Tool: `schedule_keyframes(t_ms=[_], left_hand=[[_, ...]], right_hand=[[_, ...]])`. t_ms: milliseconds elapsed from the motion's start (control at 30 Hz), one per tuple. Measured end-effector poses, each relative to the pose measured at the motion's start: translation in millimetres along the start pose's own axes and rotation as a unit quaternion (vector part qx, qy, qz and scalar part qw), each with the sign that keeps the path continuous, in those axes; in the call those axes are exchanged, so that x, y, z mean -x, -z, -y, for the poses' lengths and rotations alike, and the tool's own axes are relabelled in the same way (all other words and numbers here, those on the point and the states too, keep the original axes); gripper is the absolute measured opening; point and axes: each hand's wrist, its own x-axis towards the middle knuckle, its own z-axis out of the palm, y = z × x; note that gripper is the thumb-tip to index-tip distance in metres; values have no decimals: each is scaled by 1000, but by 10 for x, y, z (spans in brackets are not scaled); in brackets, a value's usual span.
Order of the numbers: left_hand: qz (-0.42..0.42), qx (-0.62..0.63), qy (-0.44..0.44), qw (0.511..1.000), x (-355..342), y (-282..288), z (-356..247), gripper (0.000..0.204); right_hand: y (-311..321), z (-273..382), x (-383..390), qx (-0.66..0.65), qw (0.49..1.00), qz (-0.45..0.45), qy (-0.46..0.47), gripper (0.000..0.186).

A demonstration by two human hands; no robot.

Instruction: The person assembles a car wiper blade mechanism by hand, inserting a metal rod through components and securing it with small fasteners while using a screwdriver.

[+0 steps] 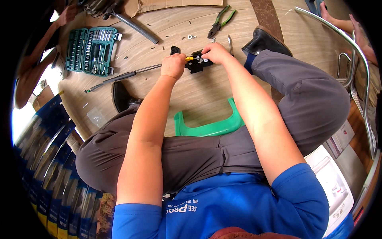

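My left hand (pixel 173 65) is closed on a tool with a yellow handle (pixel 189 58), held over a black metal part (pixel 197 67) on the floor. My right hand (pixel 215 53) is at the right of that part, fingers bent together near the tool's metal end; what they grip is too small to make out. A smaller black piece (pixel 174 49) lies beside my left hand. Long thin rods (pixel 131 74) stretch leftward from there. A slim metal tool (pixel 230 44) and a small silver fitting (pixel 191 37) lie near my right hand.
A green socket case (pixel 98 51), green-handled pliers (pixel 221 22) and a grey tube (pixel 139 31) lie ahead. A green plastic piece (pixel 207 127) is between my legs. Co-workers' arms (pixel 34 63) show at both edges. A bent chrome frame (pixel 362 51) stands right, blue packages (pixel 47 167) left.
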Motion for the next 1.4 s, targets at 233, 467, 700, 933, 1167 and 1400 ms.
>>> schedule_keyframes(t_ms=[233, 467, 700, 933, 1167, 1400], left_hand=[[11, -2, 19, 1000, 33, -41, 28, 19], [30, -43, -13, 999, 80, -27, 72, 11], [51, -80, -5, 995, 113, -1, 47, 11], [87, -66, 13, 994, 61, 84, -31, 14], [130, -62, 39, 989, 65, 148, -47, 16], [122, -77, 95, 985, 169, 270, 233, 19]], right_hand=[[-9, 25, 24, -2, 1000, -3, 10, 23], [-7, 79, 72, 58, 998, -25, 19, 27], [-188, 366, 378, 197, 977, -80, -28, 36], [-311, 327, 457, 203, 940, -190, 200, 26], [-524, 333, 388, 265, 916, -195, 227, 10], [-604, 332, 369, 280, 899, -226, 250, 11]])
